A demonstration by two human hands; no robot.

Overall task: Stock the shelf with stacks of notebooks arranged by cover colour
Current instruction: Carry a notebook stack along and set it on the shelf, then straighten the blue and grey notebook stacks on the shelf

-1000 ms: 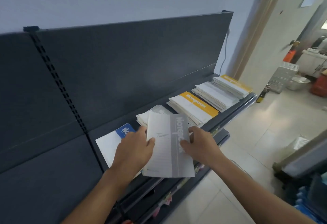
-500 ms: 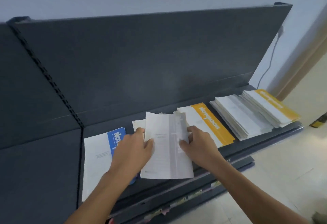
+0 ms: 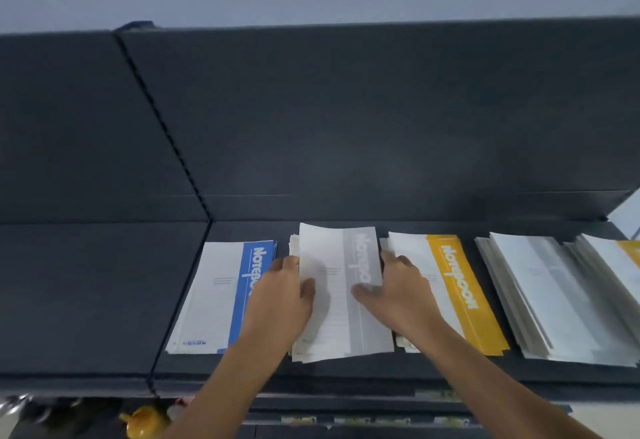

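Notebooks with a blue band [image 3: 221, 296] lie stacked left of centre on the dark metal shelf [image 3: 346, 371], their covers matt white with a blue strip down the right side. Just right of them, the left hand [image 3: 280, 303] grips the grey notebook [image 3: 343, 286], with the thumb on the cover and the fingers curled round its left edge. A second ago this thin, flexible notebook was tilted up over the shelf's front lip. Now it lies almost flat on a loose white pile [image 3: 293, 246] in the middle of the frame, and the view faces the shelf squarely. The right hand [image 3: 398, 296] holds the other edge the same way, thumb on top and fingers wrapped round. The grey copy therefore looks as good as placed. The pile's ragged corners suggest the edges need squaring before the hands let go. Next along, the yellow-banded stack [image 3: 457, 293] sits tidy and close beside it. A fanned grey stack [image 3: 540, 300] fills the right of the frame, its slick covers sliding over one another.
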